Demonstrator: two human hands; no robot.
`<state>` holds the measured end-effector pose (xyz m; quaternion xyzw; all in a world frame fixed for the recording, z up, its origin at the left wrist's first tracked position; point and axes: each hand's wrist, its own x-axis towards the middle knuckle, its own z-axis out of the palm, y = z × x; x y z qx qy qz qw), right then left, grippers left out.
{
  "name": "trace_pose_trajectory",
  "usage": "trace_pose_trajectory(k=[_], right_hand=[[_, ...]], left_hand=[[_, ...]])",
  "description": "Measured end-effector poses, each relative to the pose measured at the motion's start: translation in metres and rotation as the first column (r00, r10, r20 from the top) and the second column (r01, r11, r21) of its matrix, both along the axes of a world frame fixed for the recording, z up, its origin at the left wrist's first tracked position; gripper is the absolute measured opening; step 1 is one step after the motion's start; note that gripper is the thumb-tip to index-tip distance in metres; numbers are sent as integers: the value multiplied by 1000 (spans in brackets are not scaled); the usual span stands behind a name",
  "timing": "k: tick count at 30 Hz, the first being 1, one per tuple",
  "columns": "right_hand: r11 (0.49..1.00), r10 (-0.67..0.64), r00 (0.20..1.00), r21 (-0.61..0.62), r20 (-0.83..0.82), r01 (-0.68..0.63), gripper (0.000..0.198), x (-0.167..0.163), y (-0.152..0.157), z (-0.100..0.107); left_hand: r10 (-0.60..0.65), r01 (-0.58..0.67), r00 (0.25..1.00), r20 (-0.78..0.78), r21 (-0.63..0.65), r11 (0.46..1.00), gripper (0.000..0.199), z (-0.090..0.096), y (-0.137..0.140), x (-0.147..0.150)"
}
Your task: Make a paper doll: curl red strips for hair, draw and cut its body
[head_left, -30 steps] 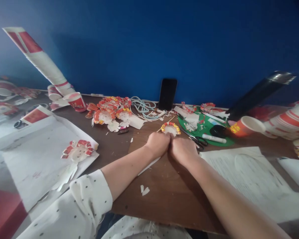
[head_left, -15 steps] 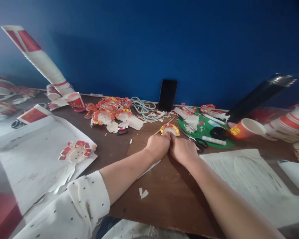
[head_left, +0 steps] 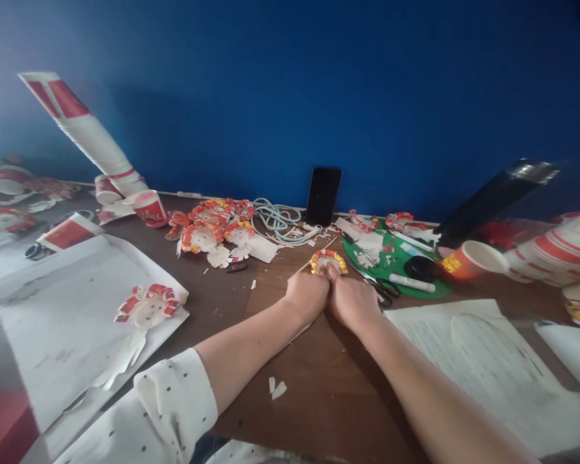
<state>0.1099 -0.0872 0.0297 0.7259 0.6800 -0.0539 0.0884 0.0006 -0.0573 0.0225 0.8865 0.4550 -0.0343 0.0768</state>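
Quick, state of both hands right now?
Left hand: closed, holding the red-and-yellow curled paper piece by its near edge; fingertips hidden.
Right hand: closed on the same piece, right against the left.

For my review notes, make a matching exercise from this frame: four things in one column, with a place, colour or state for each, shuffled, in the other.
Column one
1. Phone
2. Looped cord
3. Red-and-yellow paper piece
4. White marker

Column two
A. Held at the left hand and right hand
B. Lying on the green mat
C. Light blue
D. Propped upright in front of the blue wall

Right pairs: 1-D, 2-C, 3-A, 4-B
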Motion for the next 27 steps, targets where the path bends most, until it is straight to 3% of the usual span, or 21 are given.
trace_pose_trajectory(k=[11, 13, 15, 17, 19, 23, 25, 27], right_hand=[[1000, 6, 1000, 3, -13, -6, 52, 3, -1, -1], [999, -11, 999, 40, -41, 13, 53, 2, -5, -1], [987, -43, 996, 151, -78, 55, 53, 4, -9, -1], [940, -80, 986, 318, -148, 124, 48, 9, -9, -1], [860, -101, 963, 464, -249, 210, 40, 21, -6, -3], [700, -99, 909, 622, -404, 352, 34, 53, 5, -9], [676, -76, 895, 637, -440, 371, 34, 67, 11, -8], [709, -130, 889, 586, -438, 392, 35, 76, 19, -4]], left_hand=[[-13, 13, 1000, 0, 10, 1000, 51, -1, -1, -1], [-2, 2, 1000, 12, 17, 1000, 50, -1, 0, -1], [9, -9, 999, 31, 8, 1000, 49, 0, 0, -2], [10, -10, 999, 48, 3, 1000, 49, 1, 0, -3], [-8, 7, 998, 60, 24, 1000, 50, 1, 0, -4], [-63, 44, 985, 159, 118, 992, 45, -5, -1, -8], [-84, 48, 968, 236, 153, 987, 43, -10, 0, -10], [-77, 22, 946, 315, 174, 984, 41, -14, 2, -14]])
